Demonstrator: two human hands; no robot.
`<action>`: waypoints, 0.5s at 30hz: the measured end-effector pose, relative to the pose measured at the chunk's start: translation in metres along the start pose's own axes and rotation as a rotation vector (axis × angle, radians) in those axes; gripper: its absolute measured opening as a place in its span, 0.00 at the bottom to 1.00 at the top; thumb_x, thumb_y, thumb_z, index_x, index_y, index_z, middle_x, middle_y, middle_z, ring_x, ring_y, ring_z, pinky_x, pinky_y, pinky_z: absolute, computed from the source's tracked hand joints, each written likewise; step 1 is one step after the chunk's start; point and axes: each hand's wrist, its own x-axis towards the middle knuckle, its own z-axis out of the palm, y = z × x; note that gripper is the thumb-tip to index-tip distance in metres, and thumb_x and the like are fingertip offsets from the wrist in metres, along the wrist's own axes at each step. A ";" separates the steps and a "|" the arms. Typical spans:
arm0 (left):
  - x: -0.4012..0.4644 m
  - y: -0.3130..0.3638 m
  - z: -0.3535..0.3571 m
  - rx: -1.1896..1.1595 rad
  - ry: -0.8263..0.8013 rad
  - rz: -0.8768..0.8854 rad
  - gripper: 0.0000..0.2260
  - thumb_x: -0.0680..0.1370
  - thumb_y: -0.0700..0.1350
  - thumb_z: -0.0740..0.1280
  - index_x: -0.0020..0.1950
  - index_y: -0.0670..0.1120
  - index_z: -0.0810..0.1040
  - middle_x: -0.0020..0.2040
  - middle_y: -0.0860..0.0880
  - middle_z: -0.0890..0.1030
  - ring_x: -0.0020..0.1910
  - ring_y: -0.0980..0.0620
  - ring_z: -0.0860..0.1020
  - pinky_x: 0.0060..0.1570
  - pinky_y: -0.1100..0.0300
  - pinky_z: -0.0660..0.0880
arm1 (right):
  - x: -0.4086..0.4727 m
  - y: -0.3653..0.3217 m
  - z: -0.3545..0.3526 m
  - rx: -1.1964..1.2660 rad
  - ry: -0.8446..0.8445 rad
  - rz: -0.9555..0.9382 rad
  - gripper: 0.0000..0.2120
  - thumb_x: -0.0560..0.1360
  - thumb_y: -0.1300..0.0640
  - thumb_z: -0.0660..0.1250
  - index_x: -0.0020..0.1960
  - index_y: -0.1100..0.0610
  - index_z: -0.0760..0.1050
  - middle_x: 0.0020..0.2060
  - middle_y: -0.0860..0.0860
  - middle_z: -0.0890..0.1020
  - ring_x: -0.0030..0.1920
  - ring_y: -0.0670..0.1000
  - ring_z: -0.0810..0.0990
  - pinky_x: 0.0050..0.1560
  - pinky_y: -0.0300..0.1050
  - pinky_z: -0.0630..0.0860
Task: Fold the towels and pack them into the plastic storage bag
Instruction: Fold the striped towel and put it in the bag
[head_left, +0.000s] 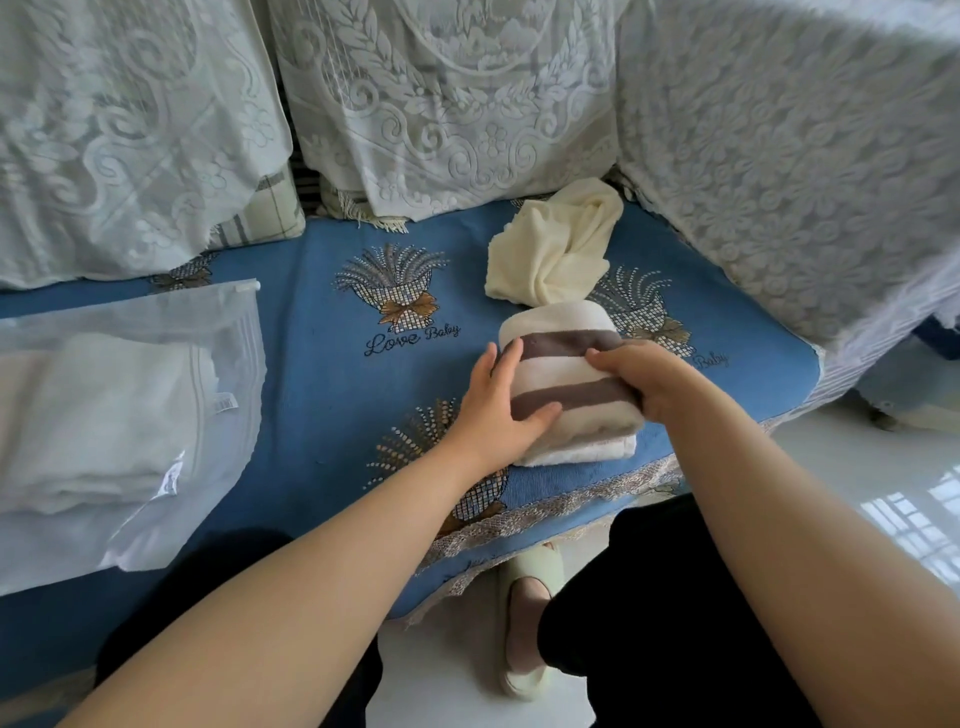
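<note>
Two bare forearms are reaching out from the bottom of the head view toward a folded towel (569, 382), white with two grey-brown stripes, which is lying on a blue sofa cover (332, 395) near its front edge. The left hand (498, 402) is pressing flat against the towel's left side, fingers straight and thumb laid across the lower stripe, gripping nothing. The right hand (641, 379) is resting on the towel's right end with its fingers curling down over the edge, taking hold of the fabric. Just behind the folded towel, touching its far end, a cream towel (553, 249) is lying crumpled and unfolded. Well apart to the left, a translucent plastic storage bag (135, 322) is lying flat on the same cover, already holding pale folded towels (98, 415) that are showing through its skin. White lace covers (447, 104) are draping the cushions behind. Below the sofa's edge, a pale slipper (527, 623) is sitting on the white floor beside a dark trouser leg.
</note>
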 end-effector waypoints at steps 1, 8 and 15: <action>0.000 -0.002 0.001 0.053 -0.033 0.019 0.35 0.76 0.53 0.67 0.78 0.54 0.51 0.78 0.49 0.40 0.77 0.50 0.48 0.72 0.57 0.50 | 0.003 0.004 -0.002 -0.064 -0.004 0.013 0.11 0.77 0.59 0.66 0.58 0.60 0.76 0.50 0.59 0.81 0.48 0.58 0.81 0.52 0.56 0.79; 0.010 -0.003 0.006 -0.329 -0.034 -0.312 0.44 0.73 0.54 0.71 0.78 0.49 0.46 0.77 0.47 0.56 0.75 0.47 0.57 0.73 0.51 0.57 | -0.004 0.017 -0.010 -0.324 -0.062 0.241 0.30 0.72 0.35 0.64 0.59 0.61 0.71 0.55 0.57 0.79 0.50 0.62 0.82 0.45 0.59 0.81; 0.010 0.005 -0.044 -0.979 -0.037 -0.487 0.20 0.72 0.49 0.73 0.60 0.41 0.77 0.54 0.43 0.83 0.51 0.45 0.82 0.52 0.50 0.78 | -0.018 -0.006 0.029 -0.078 -0.278 -0.046 0.23 0.75 0.47 0.68 0.62 0.62 0.72 0.51 0.57 0.83 0.50 0.55 0.83 0.53 0.51 0.80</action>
